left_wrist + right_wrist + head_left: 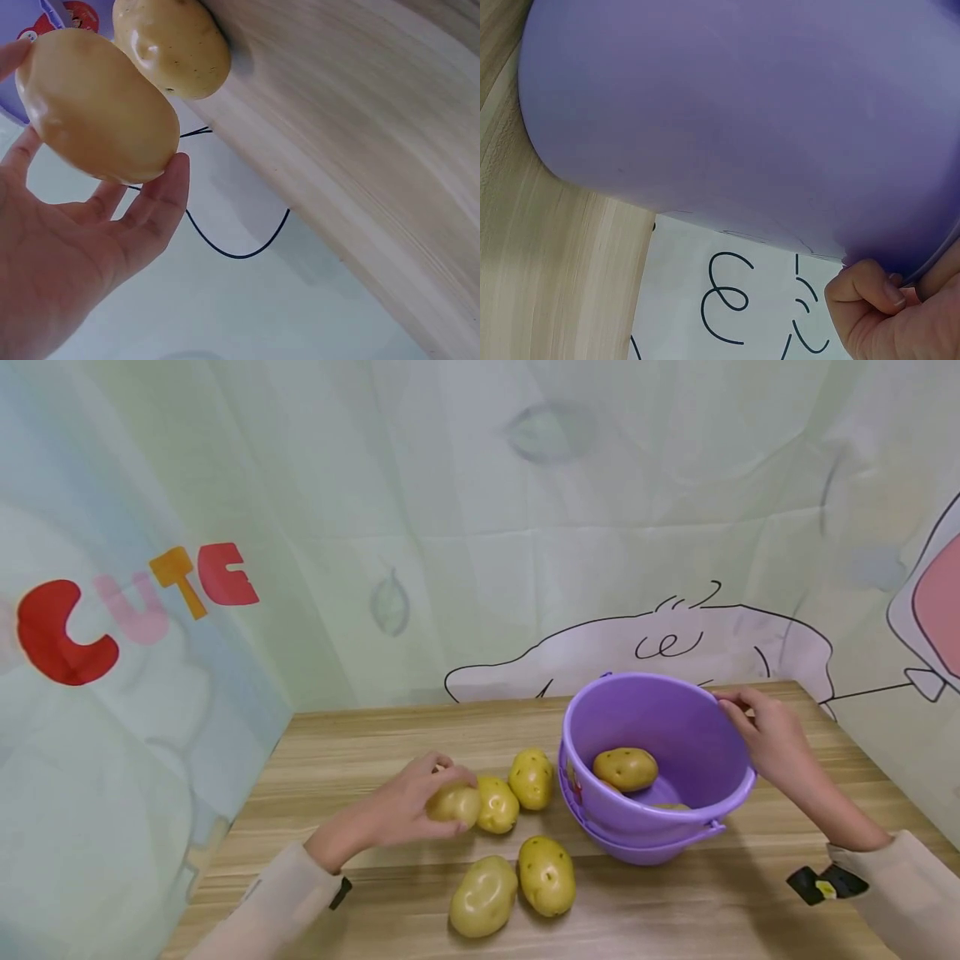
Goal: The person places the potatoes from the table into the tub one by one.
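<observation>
My left hand (405, 808) grips a yellow potato (455, 806) by its sides, fingers on one side and thumb on the other; the left wrist view shows this potato (97, 109) close up. Just right of it, another potato (497, 806) lies on the table, and a further one (532, 779) is beside the bucket. At the right, my right hand (778, 742) pinches the rim of a purple bucket (678, 714), which tilts towards me. Inside the bucket lies a potato (626, 769), with others partly hidden by the wall.
Two more potatoes, one paler (483, 897) and one yellow (547, 878), lie near the front of the wooden table (360, 902). The bucket's handle (637, 843) hangs down its front. A printed curtain (420, 527) stands behind and left of the table.
</observation>
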`<state>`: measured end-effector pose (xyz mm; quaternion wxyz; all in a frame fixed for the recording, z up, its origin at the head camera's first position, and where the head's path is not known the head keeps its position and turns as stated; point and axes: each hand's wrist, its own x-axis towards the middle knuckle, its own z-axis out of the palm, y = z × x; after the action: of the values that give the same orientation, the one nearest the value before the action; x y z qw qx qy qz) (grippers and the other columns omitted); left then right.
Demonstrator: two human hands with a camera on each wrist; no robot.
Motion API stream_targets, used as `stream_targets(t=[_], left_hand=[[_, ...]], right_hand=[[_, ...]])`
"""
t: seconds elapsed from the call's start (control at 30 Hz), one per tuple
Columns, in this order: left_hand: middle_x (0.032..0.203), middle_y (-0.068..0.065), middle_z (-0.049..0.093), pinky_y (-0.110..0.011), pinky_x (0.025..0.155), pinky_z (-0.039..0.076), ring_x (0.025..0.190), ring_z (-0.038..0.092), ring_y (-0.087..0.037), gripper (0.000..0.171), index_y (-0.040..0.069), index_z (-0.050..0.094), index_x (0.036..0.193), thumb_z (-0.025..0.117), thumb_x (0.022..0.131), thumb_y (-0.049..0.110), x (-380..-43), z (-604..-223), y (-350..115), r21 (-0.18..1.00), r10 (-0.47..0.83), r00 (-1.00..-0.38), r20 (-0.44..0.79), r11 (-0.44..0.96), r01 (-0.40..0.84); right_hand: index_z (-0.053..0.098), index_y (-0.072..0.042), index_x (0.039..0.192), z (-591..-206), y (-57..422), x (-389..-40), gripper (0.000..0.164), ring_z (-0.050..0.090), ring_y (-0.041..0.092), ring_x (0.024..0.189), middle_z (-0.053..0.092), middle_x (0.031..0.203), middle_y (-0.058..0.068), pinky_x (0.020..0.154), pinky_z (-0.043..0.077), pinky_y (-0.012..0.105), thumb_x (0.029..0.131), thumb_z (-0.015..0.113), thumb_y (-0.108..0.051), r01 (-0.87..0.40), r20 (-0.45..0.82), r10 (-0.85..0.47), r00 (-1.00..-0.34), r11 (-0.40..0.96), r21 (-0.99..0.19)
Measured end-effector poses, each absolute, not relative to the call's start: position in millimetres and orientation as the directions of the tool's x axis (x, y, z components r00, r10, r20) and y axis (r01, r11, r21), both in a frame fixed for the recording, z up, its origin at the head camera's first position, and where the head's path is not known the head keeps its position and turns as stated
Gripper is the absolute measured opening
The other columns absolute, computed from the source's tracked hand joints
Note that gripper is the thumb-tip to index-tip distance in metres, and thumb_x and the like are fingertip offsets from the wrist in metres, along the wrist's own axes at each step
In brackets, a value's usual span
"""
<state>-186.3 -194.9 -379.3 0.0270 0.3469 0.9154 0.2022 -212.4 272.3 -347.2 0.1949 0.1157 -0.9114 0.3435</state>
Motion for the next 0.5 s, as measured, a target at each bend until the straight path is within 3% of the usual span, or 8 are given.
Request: stream_targets(t=[0.3, 0.5], left_hand=[[0.124, -0.005, 0.048, -0.046, 0.088, 0.045, 0.11, 0.047, -0.022, 0.048, 0.026, 0.059, 0.131, 0.069, 0.09, 0.047, -189, -373, -189, 0.402, 0.66, -0.738, 0.138, 0.644, 0.651], [0.123, -0.002, 0.047, -0.045, 0.089, 0.045, 0.112, 0.047, -0.021, 0.045, 0.03, 0.058, 0.129, 0.071, 0.088, 0.043, -189, -368, -185, 0.394, 0.669, -0.723, 0.174, 0.626, 0.674]], right_hand=[[0.062, 0.012, 0.114, -347, 273, -213, 0.023, 0.067, 0.046, 0.084, 0.064, 0.096, 0.028, 0.058, 0.046, 0.016, 0.104, 0.049, -0.005, -0.345, 0.436, -0.075, -0.897, 0.736, -0.583], [0.062, 0.012, 0.115, -348, 273, -213, 0.024, 0.066, 0.048, 0.087, 0.064, 0.101, 0.03, 0.061, 0.05, 0.022, 0.105, 0.049, -0.005, -0.346, 0.435, -0.081, -0.897, 0.74, -0.577]])
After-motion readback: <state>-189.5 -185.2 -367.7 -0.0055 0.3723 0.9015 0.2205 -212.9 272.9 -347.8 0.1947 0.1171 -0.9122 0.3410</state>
